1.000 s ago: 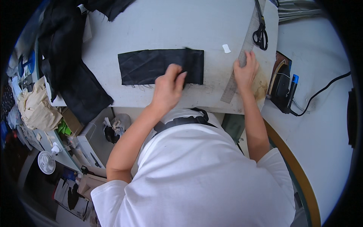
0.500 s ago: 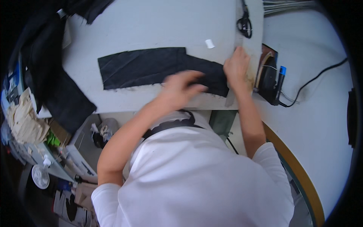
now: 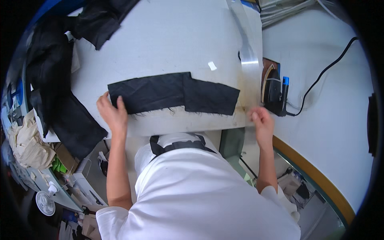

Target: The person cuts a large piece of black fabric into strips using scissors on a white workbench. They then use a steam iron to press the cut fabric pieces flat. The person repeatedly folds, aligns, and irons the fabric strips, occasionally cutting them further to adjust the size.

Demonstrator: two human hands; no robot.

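Observation:
A black fabric piece (image 3: 150, 94) lies flat on the white table, with a step in its outline and loose threads along its near edge. Resting at its left end, my left hand (image 3: 114, 114) has thumb and fingers spread, the thumb touching the cloth. My right hand (image 3: 263, 122) is closed in a pinch beyond the cloth's right end. It grips what looks like a long clear ruler (image 3: 249, 68), which runs away along the table's right side and catches a bright glare. The exact grip is partly hidden by the curled fingers.
To the right, an iron (image 3: 272, 90) stands beside a blue-capped marker (image 3: 285, 90), with a black cord (image 3: 320, 82) trailing off. A small white scrap (image 3: 212, 65) lies behind the cloth. More black fabric (image 3: 74, 120) hangs over the table's left edge, above a beige cloth pile (image 3: 32, 142).
My left hand has moved from the cloth's middle to its left end. My right hand has come nearer, off the table's right side. The scissors are now mostly hidden by the clear ruler.

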